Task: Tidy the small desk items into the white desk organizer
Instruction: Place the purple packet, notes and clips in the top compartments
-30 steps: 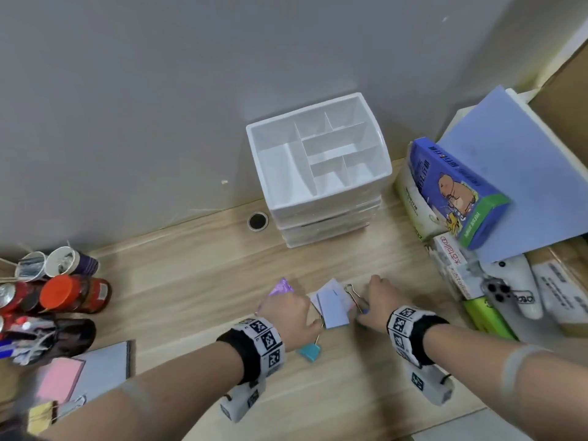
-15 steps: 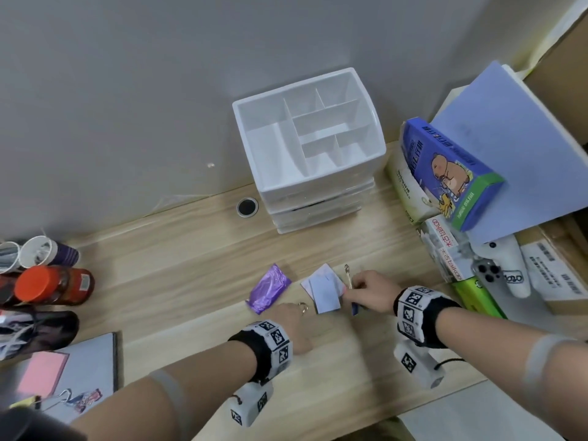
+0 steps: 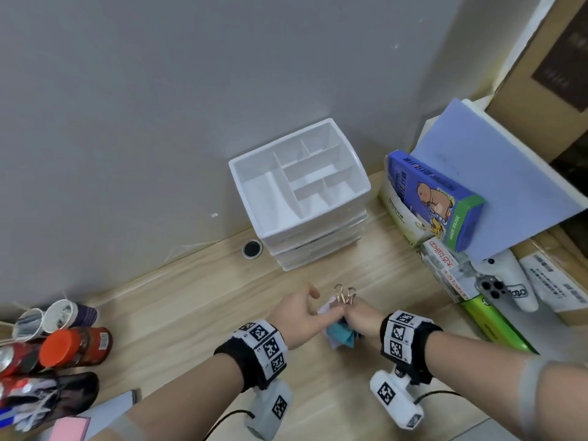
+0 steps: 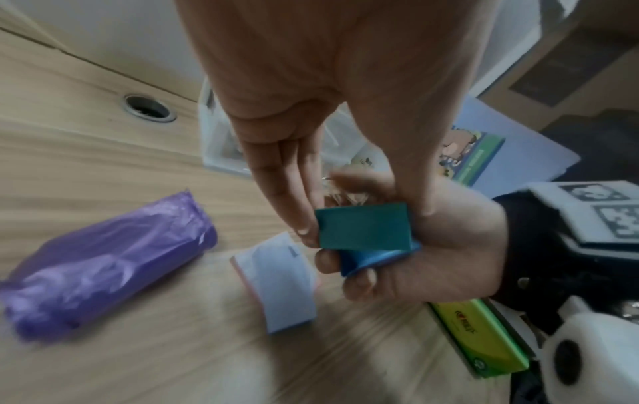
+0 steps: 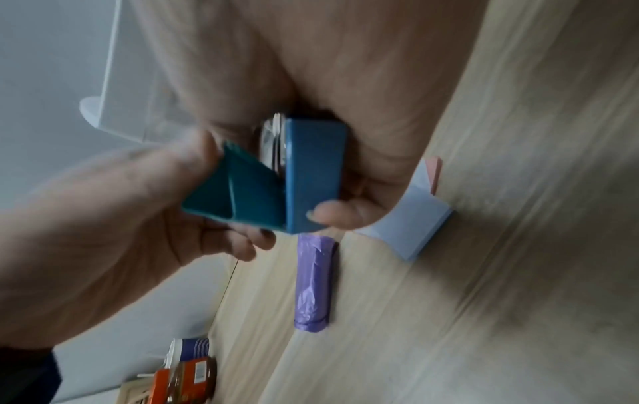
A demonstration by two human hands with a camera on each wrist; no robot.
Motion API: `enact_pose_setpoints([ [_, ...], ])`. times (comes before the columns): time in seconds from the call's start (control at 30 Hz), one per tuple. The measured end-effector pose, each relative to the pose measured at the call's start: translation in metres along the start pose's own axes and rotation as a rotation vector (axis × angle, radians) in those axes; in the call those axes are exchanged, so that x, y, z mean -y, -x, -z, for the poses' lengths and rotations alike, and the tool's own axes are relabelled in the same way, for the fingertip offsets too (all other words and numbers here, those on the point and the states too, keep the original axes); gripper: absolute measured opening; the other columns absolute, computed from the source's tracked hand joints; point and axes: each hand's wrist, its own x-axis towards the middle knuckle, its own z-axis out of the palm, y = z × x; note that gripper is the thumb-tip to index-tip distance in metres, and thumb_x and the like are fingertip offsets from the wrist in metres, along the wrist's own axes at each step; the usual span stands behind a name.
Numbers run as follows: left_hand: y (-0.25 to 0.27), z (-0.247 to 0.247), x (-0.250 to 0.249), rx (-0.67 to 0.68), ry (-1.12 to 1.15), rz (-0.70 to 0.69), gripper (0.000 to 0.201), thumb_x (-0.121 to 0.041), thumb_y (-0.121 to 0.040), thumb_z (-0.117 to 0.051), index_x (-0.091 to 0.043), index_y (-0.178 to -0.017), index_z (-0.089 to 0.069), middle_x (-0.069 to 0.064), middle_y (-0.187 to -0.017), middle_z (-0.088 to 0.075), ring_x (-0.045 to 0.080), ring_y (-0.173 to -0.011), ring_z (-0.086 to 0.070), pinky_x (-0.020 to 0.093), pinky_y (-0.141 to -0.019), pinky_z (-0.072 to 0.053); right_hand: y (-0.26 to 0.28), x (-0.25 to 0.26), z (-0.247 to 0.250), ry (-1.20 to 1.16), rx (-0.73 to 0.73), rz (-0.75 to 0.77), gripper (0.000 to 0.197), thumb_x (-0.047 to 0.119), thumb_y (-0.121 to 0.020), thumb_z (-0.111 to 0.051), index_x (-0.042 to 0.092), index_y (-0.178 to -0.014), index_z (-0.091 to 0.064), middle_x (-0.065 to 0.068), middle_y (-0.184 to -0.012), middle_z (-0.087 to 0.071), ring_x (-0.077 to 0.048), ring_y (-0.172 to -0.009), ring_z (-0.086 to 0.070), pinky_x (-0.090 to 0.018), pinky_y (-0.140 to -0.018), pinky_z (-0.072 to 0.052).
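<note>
The white desk organizer [image 3: 318,232] stands against the wall with its top compartments bare. In front of it, above the desk, my two hands meet. My left hand [image 3: 329,313] pinches a teal binder clip [image 4: 363,227] between thumb and fingers. My right hand [image 3: 351,318] grips a blue binder clip [image 5: 314,175], pressed against the teal one. Their wire handles [image 3: 345,294] stick up between the hands. On the desk below lie a purple plastic roll [image 4: 103,246] and a pad of sticky notes [image 4: 280,270].
Boxes and a blue folder [image 3: 496,186] crowd the right side, with a green box [image 3: 490,323] near my right wrist. Jars and cans [image 3: 73,345] lie at the left edge. A cable hole [image 3: 252,248] sits left of the organizer.
Both hands have come up off the desk and drawn together. The left now holds the teal clip, the right the blue clip, with the clips touching.
</note>
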Motion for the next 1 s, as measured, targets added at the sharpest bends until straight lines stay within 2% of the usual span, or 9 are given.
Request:
enact_pose_setpoints([
  [0.1, -0.013, 0.011, 0.025, -0.119, -0.200, 0.168, 0.056, -0.052, -0.077, -0.066, -0.013, -0.112, -0.047, 0.006, -0.102, -0.063, 0.025, -0.090, -0.062, 0.035, -0.075, -0.050, -0.014, -0.014, 0.014, 0.279, -0.168, 0.019, 0.023, 0.022, -0.100, -0.042, 0.011, -0.083, -0.052, -0.006, -0.074, -0.055, -0.022, -0.066, -0.052, -0.029, -0.059, -0.037],
  [0.2, -0.016, 0.008, 0.062, -0.038, -0.379, 0.306, 0.065, -0.048, -0.075, -0.070, -0.009, -0.118, -0.042, 0.010, -0.119, -0.050, 0.029, -0.103, -0.057, 0.038, -0.086, -0.051, -0.018, -0.022, 0.022, 0.629, -0.174, 0.051, 0.014, 0.024, -0.102, -0.037, 0.016, -0.105, -0.048, -0.006, -0.079, -0.062, -0.023, -0.066, -0.055, -0.035, -0.063, -0.045],
  [0.33, -0.020, -0.015, 0.090, 0.019, -0.382, 0.285, 0.070, -0.046, -0.072, -0.071, -0.011, -0.125, -0.042, 0.008, -0.121, -0.052, 0.027, -0.108, -0.056, 0.035, -0.088, -0.050, -0.028, -0.028, 0.013, 0.873, -0.150, -0.069, 0.038, 0.030, -0.095, -0.047, 0.012, -0.126, -0.037, -0.004, -0.090, -0.062, -0.029, -0.083, -0.065, -0.039, -0.071, -0.049],
  [0.43, -0.029, -0.026, 0.095, -0.010, -0.403, 0.255, 0.054, -0.037, -0.082, -0.065, -0.012, -0.124, -0.044, 0.009, -0.120, -0.059, 0.028, -0.109, -0.059, 0.034, -0.087, -0.049, -0.040, -0.037, 0.000, 0.899, -0.185, -0.123, 0.061, 0.059, -0.087, -0.053, 0.012, -0.121, -0.035, -0.003, -0.099, -0.066, -0.029, -0.093, -0.066, -0.040, -0.081, -0.049],
  [0.57, -0.035, -0.029, 0.097, -0.005, -0.391, 0.228, 0.036, -0.030, -0.087, -0.058, -0.015, -0.117, -0.050, 0.006, -0.114, -0.065, 0.027, -0.102, -0.063, 0.029, -0.074, -0.043, -0.046, -0.038, -0.013, 1.096, -0.260, -0.063, 0.059, 0.061, -0.080, -0.060, 0.016, -0.114, -0.044, -0.001, -0.104, -0.069, -0.024, -0.098, -0.066, -0.039, -0.079, -0.040],
  [0.7, -0.024, -0.019, 0.089, -0.024, -0.371, 0.180, 0.026, -0.035, -0.081, -0.062, -0.021, -0.103, -0.057, 0.004, -0.095, -0.063, 0.026, -0.088, -0.060, 0.030, -0.073, -0.047, -0.053, -0.032, -0.015, 1.079, -0.183, -0.114, 0.061, 0.061, -0.069, -0.066, 0.023, -0.114, -0.053, 0.002, -0.112, -0.068, -0.023, -0.107, -0.063, -0.041, -0.091, -0.041],
  [0.8, -0.015, -0.002, 0.079, 0.001, -0.261, 0.157, 0.030, -0.041, -0.068, -0.070, -0.026, -0.090, -0.057, -0.004, -0.079, -0.062, 0.020, -0.071, -0.064, 0.034, -0.067, -0.057, -0.050, -0.028, -0.014, 1.054, -0.132, -0.087, 0.058, 0.058, -0.070, -0.068, 0.028, -0.118, -0.055, 0.003, -0.121, -0.058, -0.022, -0.114, -0.060, -0.042, -0.094, -0.042],
  [0.9, -0.005, 0.023, 0.061, 0.013, -0.168, 0.061, 0.031, -0.038, -0.064, -0.076, -0.029, -0.079, -0.050, -0.008, -0.077, -0.062, 0.013, -0.067, -0.060, 0.030, -0.066, -0.053, -0.041, -0.025, -0.019, 0.991, -0.091, 0.012, 0.030, 0.046, -0.075, -0.062, 0.026, -0.098, -0.065, 0.005, -0.104, -0.066, -0.020, -0.096, -0.068, -0.032, -0.076, -0.046],
  [1.0, 0.007, 0.053, 0.030, -0.069, -0.058, -0.056, 0.033, -0.031, -0.062, -0.081, -0.027, -0.071, -0.050, -0.009, -0.069, -0.059, 0.006, -0.060, -0.052, 0.025, -0.061, -0.047, -0.031, -0.024, -0.016, 0.809, 0.012, 0.063, 0.026, 0.038, -0.076, -0.059, 0.016, -0.087, -0.066, 0.002, -0.084, -0.072, -0.020, -0.082, -0.071, -0.028, -0.066, -0.050],
])
